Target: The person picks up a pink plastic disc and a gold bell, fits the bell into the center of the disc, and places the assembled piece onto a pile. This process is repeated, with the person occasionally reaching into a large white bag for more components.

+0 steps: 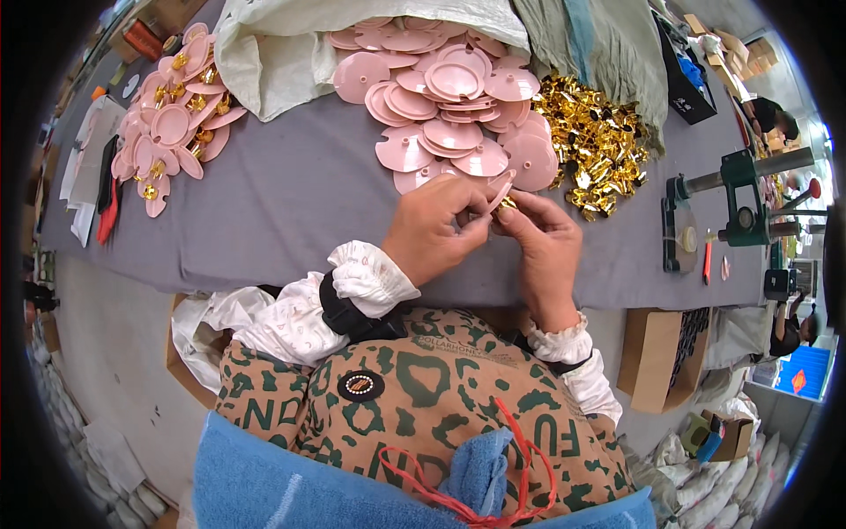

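My left hand and my right hand meet over the grey table. Together they pinch one pink plastic disc, held edge-on, with a small gold clip at the fingertips against it. Just beyond my hands lies a heap of loose pink discs. To the right of that heap is a pile of shiny gold clips. At the far left lies a group of pink discs with gold clips fitted.
A white sack and grey-green cloth lie at the table's far edge. A green hand press stands at the right end. Open cardboard boxes sit below the table. Another person works far right.
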Tool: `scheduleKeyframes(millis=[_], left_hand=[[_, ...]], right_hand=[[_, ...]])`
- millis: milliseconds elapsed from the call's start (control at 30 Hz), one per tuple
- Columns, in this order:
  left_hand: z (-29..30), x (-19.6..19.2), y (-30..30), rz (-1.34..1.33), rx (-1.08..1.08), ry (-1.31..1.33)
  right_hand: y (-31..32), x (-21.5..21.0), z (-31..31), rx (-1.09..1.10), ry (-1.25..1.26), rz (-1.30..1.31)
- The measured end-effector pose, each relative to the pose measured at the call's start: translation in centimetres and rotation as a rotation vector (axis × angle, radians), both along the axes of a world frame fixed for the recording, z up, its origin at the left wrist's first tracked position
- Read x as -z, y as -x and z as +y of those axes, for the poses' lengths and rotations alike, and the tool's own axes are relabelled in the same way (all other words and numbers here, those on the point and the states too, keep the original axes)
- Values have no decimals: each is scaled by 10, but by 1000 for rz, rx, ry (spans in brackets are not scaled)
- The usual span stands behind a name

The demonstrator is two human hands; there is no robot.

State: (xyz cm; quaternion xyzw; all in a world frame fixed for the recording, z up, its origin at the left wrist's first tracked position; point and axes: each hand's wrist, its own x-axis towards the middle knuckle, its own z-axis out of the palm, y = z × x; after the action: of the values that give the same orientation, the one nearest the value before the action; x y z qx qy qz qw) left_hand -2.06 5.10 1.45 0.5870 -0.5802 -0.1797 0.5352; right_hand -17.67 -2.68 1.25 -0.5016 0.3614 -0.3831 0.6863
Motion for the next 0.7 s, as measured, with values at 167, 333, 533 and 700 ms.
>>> scheduleKeyframes(millis=[167, 333, 533, 700], left_hand=[[11, 18, -9, 15, 30, -15], [35, -10, -86, 167, -533, 63], [80, -73, -290, -554, -1149, 61], [44, -65, -229, -285, -890, 93]], right_hand=[[3, -8, 3, -80, 56, 253], [67, 2, -41, 210, 887, 822], [83, 31, -60, 241, 1074, 911], [77, 29, -58, 298, 1003, 904]])
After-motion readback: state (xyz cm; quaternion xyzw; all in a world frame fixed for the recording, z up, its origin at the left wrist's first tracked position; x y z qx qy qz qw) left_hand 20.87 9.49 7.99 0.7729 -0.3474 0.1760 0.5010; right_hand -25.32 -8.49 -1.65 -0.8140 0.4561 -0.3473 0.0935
